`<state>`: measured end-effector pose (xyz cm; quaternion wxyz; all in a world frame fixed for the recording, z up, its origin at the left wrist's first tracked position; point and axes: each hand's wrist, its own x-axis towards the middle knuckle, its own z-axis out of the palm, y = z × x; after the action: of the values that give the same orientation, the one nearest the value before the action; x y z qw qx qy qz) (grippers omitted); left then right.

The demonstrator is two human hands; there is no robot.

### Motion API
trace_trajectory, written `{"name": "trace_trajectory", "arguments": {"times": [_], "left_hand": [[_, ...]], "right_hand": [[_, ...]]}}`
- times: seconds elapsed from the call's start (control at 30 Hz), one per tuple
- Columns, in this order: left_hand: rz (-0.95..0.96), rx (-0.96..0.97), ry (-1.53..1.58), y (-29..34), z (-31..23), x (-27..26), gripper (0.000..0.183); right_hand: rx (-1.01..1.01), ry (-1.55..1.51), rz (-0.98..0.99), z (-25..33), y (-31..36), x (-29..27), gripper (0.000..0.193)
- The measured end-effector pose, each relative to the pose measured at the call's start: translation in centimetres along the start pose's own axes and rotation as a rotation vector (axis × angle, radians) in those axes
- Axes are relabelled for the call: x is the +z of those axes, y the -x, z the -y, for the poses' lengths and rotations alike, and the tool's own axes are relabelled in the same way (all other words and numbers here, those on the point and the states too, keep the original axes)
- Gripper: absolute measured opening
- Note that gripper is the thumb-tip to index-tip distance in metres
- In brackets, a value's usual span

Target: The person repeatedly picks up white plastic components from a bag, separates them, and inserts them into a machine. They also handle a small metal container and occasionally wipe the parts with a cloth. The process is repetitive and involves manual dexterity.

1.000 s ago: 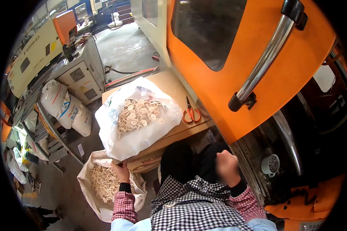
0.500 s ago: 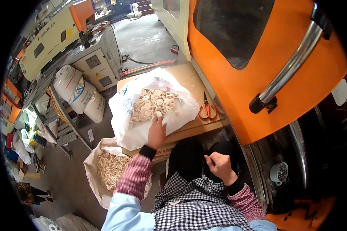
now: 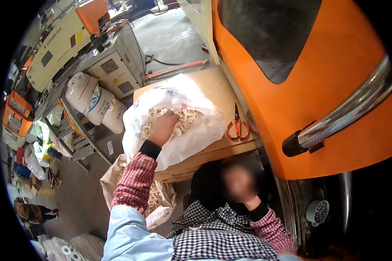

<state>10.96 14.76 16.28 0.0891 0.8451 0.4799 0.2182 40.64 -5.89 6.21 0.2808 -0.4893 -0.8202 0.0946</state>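
Observation:
My left hand (image 3: 164,128) reaches into a heap of small beige plastic parts (image 3: 189,118), many with round discs and thin stems. Its fingers are bent together among them, and the fingertips are hidden, so what they grip cannot be made out. The heap lies on an open white plastic bag (image 3: 196,141), on top of a cardboard box (image 3: 220,87). Over my dark-clad lap, my right hand (image 3: 239,182) is too blurred to show its fingers. Orange-handled scissors (image 3: 237,128) lie on the cardboard, right of the bag.
A sack (image 3: 164,213) of thin beige pieces stands below the box, partly behind my left arm. An orange machine door (image 3: 335,65) with a metal handle (image 3: 348,108) rises at right. A pellet-filled cup (image 3: 318,212) sits low right. White sacks (image 3: 93,102) lean at left.
My left hand has moved forward and left, from the heap's near edge into the parts. My right hand has shifted slightly left and nearer my lap's middle. The view has tilted a little.

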Motion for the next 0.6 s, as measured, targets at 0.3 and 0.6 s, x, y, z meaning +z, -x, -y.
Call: {"name": "trace_trajectory", "arguments": {"times": [0.3,0.6], "left_hand": [[0.113,-0.652,1.127,9.7,-10.7,-5.0,0.019],[-0.039,-0.535,0.92,14.0,-15.7,-2.8,0.014]], "right_hand": [[0.416,-1.452,-0.21,3.9,-13.5,-2.4,0.056],[0.411,-1.485,0.111,5.1,-11.8,-6.7,0.037]]}}
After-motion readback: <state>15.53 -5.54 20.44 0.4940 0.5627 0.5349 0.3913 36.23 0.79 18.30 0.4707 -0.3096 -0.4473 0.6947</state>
